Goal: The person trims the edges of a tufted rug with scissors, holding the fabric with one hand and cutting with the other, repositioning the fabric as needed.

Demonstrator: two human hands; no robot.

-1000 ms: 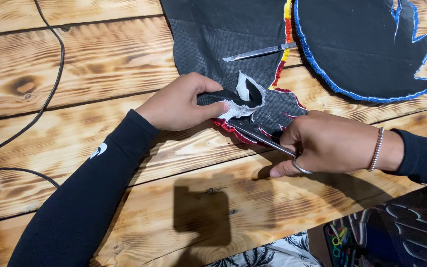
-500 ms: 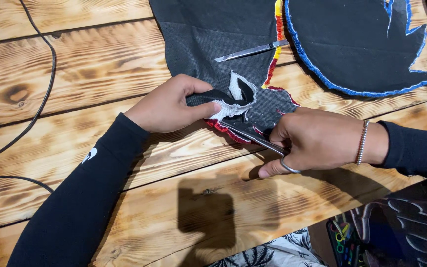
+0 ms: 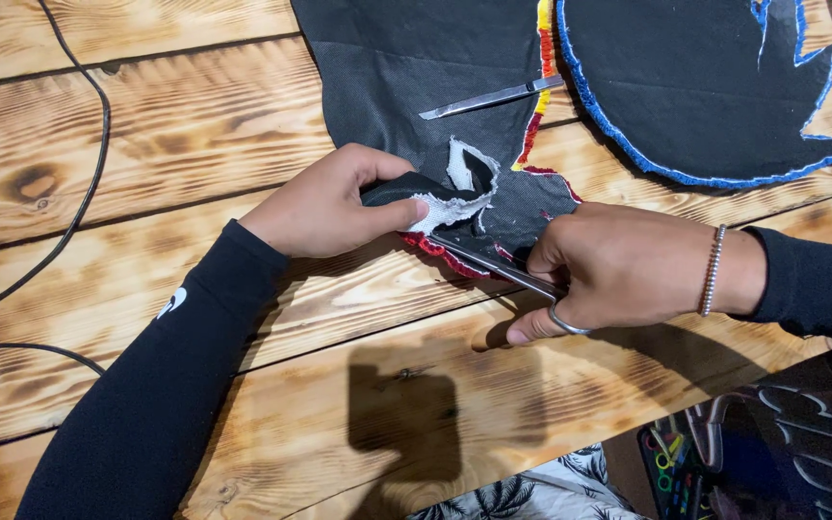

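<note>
My left hand (image 3: 329, 204) pinches a folded-up edge of black fabric (image 3: 406, 87) with a white underside flap (image 3: 450, 207) and red stitched border (image 3: 435, 248). My right hand (image 3: 618, 265), wearing a beaded bracelet, grips metal scissors (image 3: 493, 268) whose blades run under the lifted flap along the red edge. Both hands sit close together over the wooden table (image 3: 146, 144). Both arms wear dark long sleeves.
A second black fabric piece with blue beaded edging (image 3: 705, 87) lies at the back right. A slim metal tool (image 3: 488, 98) rests on the fabric beside a yellow-red beaded strip (image 3: 541, 58). A black cable (image 3: 84, 183) curves at left. Patterned dark pieces (image 3: 782, 453) lie front right.
Both hands and the fabric have shifted slightly as the view moved. My left hand has lifted the flap further, showing more white underside, and the scissors have moved along the red edge.
</note>
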